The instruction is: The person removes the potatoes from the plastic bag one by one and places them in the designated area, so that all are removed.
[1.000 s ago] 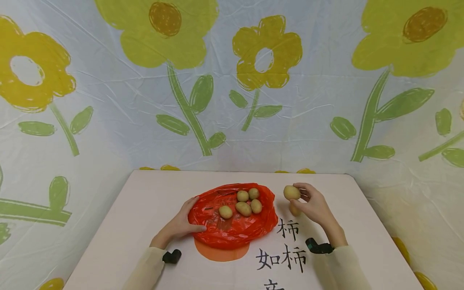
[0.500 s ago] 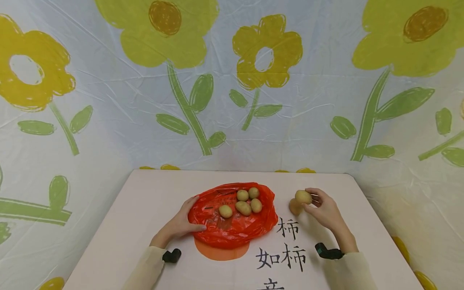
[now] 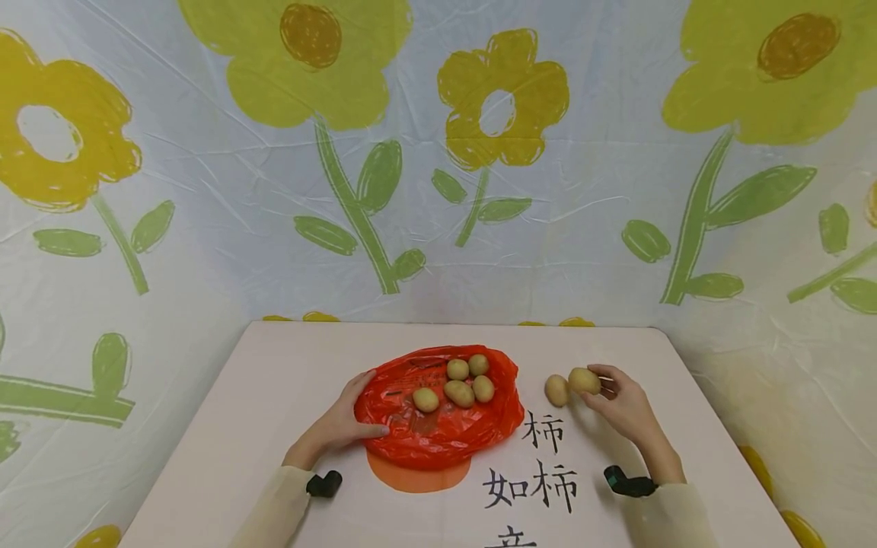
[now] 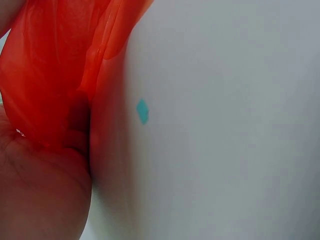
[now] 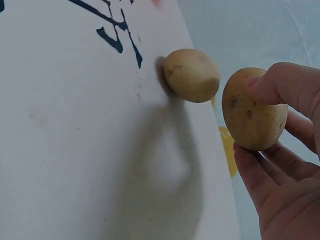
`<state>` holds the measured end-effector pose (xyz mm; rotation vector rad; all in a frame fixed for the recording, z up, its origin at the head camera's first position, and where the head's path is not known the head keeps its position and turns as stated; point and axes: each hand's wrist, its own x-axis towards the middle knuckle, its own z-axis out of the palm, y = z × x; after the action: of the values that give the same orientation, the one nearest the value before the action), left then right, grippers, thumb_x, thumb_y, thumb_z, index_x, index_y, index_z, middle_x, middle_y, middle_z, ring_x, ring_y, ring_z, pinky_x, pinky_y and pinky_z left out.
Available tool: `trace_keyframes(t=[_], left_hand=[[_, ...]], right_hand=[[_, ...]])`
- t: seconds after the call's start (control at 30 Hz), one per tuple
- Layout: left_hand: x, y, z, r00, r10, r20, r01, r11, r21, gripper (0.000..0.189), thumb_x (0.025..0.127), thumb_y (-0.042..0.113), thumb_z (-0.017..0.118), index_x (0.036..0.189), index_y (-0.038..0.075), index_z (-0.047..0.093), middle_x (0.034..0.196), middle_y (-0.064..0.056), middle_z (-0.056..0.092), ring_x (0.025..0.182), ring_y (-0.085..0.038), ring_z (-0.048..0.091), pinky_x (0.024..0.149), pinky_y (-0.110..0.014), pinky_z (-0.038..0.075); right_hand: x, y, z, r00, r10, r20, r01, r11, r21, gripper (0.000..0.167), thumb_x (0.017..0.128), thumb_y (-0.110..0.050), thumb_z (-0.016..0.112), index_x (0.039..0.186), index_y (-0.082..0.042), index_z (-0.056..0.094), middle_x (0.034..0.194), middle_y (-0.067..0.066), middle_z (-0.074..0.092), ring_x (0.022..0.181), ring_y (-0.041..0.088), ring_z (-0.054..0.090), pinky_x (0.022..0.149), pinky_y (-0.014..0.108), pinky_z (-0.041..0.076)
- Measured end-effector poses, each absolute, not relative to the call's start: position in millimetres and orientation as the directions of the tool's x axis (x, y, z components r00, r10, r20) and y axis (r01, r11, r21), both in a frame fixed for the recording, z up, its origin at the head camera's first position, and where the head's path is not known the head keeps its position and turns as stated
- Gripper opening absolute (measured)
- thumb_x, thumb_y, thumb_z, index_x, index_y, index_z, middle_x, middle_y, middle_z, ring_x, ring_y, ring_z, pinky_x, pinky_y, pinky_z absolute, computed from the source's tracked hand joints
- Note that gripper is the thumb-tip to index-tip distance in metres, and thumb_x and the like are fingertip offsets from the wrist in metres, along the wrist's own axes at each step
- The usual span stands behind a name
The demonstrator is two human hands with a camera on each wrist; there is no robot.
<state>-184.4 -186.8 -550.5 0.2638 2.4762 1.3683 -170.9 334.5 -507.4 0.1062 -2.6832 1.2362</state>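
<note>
A potato is pinched between the thumb and fingers of my right hand. In the right wrist view that potato is above the table, its shadow falling below. Just left of it, a second potato lies on the table. My left hand grips the left side of a red plastic bag, thumb in front and fingers at the back edge. Red film covers part of its fingers in the left wrist view. Several potatoes rest on the bag, mostly toward its right side.
The pale table carries black written characters in front and an orange printed shape partly under the bag. A flower-patterned sheet hangs behind and on both sides.
My right hand has carried its potato right and toward the near side, uncovering the potato on the table. The left hand, the bag and the potatoes on it have stayed put.
</note>
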Motion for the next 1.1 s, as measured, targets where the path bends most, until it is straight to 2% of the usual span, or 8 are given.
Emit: trace_keyframes(t=[0.17,0.3,0.37,0.67,1.1], left_hand=[[-184,-187,-550,-0.939,0.299,-0.169,0.018,0.535,0.845,0.115,0.074,0.041,0.089,0.165,0.021,0.021,0.172,-0.011,0.012,0.156,-0.042,0.020,0.117,-0.065,0.037],[-184,-186,-550,-0.940,0.296,-0.170,0.015,0.534,0.845,0.115,0.074,0.041,0.089,0.165,0.022,0.022,0.172,-0.011,0.012,0.155,-0.042,0.021,0.116,-0.064,0.038],[-185,-186,-550,-0.940,0.295,-0.170,0.015,0.533,0.846,0.114,0.075,0.041,0.089,0.165,0.021,0.022,0.171,-0.011,0.013,0.155,-0.042,0.022,0.116,-0.063,0.039],[-186,-187,-552,-0.941,0.293,-0.171,0.016,0.542,0.840,0.115,0.074,0.042,0.089,0.165,0.022,0.021,0.171,-0.010,0.013,0.155,-0.041,0.021,0.117,-0.065,0.036],[-185,-186,-552,-0.942,0.285,-0.178,0.008,0.549,0.836,0.115,0.075,0.042,0.088,0.165,0.022,0.021,0.171,-0.011,0.014,0.155,-0.042,0.021,0.117,-0.066,0.036]], right_hand=[[-170,338,-516,-0.984,0.027,0.173,-0.111,0.669,-0.735,0.051,0.087,-0.009,0.080,0.132,0.005,0.060,0.129,0.029,0.064,0.116,0.044,0.065,0.091,0.030,0.060],[-169,340,-522,-0.989,0.030,0.147,-0.088,0.676,-0.732,0.052,0.087,-0.009,0.079,0.133,0.006,0.059,0.130,0.032,0.063,0.116,0.047,0.065,0.094,0.045,0.059],[-169,341,-525,-0.990,0.032,0.134,-0.077,0.678,-0.731,0.053,0.087,-0.008,0.079,0.133,0.007,0.059,0.130,0.033,0.062,0.115,0.047,0.066,0.094,0.049,0.058],[-172,344,-532,-0.994,0.030,0.104,-0.056,0.680,-0.731,0.053,0.085,-0.006,0.079,0.133,0.007,0.059,0.129,0.034,0.062,0.111,0.046,0.067,0.086,0.030,0.058],[-175,344,-530,-0.999,0.005,0.053,-0.035,0.691,-0.722,0.054,0.088,-0.007,0.077,0.135,0.008,0.057,0.133,0.035,0.059,0.116,0.050,0.064,0.095,0.053,0.057]])
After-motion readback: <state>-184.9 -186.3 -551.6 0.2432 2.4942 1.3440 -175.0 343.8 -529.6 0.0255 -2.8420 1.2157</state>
